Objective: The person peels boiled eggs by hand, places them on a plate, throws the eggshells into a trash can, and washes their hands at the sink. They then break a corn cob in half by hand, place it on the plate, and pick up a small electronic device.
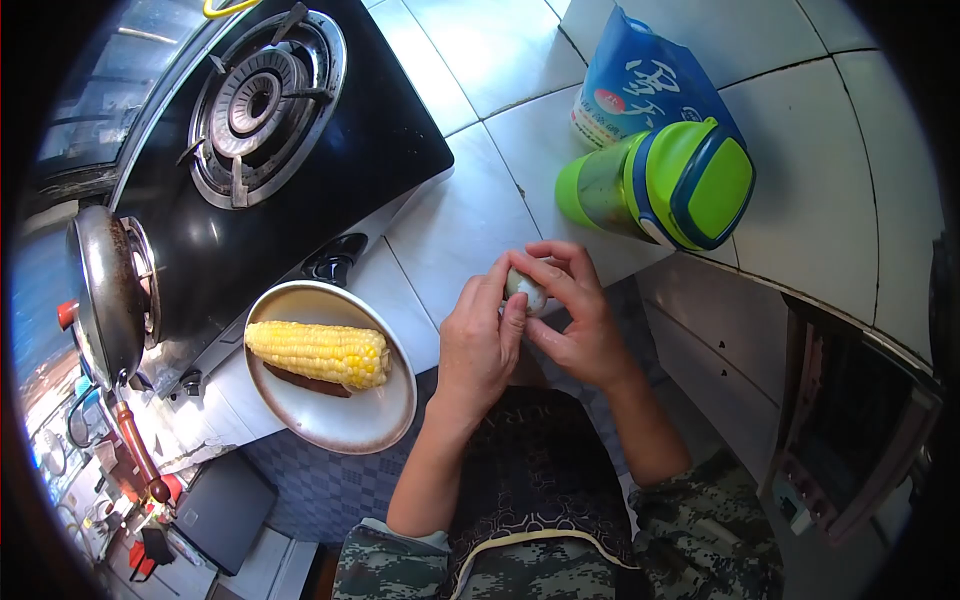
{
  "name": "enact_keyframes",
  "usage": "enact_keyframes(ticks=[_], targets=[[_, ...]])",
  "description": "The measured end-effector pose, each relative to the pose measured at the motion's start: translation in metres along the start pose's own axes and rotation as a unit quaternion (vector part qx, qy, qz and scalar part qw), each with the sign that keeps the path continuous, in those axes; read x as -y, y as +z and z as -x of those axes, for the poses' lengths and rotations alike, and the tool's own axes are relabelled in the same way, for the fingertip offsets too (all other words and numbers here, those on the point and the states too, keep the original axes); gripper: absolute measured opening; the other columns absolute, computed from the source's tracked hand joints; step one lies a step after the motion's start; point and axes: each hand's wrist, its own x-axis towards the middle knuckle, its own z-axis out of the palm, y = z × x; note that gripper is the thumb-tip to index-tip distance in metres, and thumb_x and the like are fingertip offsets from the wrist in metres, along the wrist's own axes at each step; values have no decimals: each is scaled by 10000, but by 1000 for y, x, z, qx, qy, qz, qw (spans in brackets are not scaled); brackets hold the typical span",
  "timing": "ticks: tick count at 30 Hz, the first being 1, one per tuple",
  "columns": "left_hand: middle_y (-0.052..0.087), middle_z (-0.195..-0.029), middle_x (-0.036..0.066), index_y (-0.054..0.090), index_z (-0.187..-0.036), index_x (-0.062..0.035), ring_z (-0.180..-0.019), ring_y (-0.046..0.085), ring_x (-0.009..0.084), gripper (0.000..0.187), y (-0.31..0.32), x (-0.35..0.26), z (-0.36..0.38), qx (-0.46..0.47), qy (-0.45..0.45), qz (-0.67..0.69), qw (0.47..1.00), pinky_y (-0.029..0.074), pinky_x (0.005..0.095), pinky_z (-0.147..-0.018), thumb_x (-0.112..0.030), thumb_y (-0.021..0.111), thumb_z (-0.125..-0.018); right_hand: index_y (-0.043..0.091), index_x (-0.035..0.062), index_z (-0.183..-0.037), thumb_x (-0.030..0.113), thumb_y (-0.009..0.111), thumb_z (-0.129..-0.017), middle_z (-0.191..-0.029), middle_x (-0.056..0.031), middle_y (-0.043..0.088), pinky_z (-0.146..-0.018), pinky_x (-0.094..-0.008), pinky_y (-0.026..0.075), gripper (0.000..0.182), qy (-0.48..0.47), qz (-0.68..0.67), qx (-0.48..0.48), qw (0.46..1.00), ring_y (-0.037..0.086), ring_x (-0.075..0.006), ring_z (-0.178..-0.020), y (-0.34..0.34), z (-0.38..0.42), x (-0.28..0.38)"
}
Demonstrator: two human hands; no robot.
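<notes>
Between the fingertips of both hands is a pale, greenish-white egg [524, 290]. My left hand [474, 335] curls round its near left side, thumb pressed against it. On the other side, my right hand [583, 325] grips the egg with bent fingers and thumb. Part of the shell is hidden behind the fingers. Left of my hands, a white oval plate [335, 428] with a brown rim carries a cob of yellow corn [318, 352]. A dark brown strip shows beneath the cob.
A black gas stove [375, 120] takes up the upper left, with a lidded pan [108, 295] at its left burner. A green bottle [660, 185] stands beside a blue bag [650, 75] on the white tiled counter [455, 195]. The counter edge runs just beyond my hands.
</notes>
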Motion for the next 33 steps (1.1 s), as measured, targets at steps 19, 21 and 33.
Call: enact_keyframes(ticks=[19,21,33], targets=[[613,-898,186,567,-1170,14,-764,631,352,264,-10,2,2,-21,40,-30,999,505,413,-672,-79,494,-934,564,93,-1308,-62,723,-735,-1153,-55,436,-900,-277,513,614,82,-169,33,982,509,-151,-1086,-1,5,1],[613,-884,178,584,-1136,10,-748,631,340,238,-7,2,2,-57,17,-31,998,502,403,-660,-88,511,-932,556,87,-1306,-54,728,-734,-1144,-65,455,-911,-290,520,613,106,-137,-12,985,524,-162,-1080,-1,3,6],[615,-868,148,645,-924,-16,-758,625,324,127,13,10,12,-43,-96,-17,994,495,387,-658,-133,635,-877,569,24,-1209,-17,719,-716,-1098,-152,507,-822,-376,486,517,52,144,-116,981,568,-313,-985,27,17,-7]])
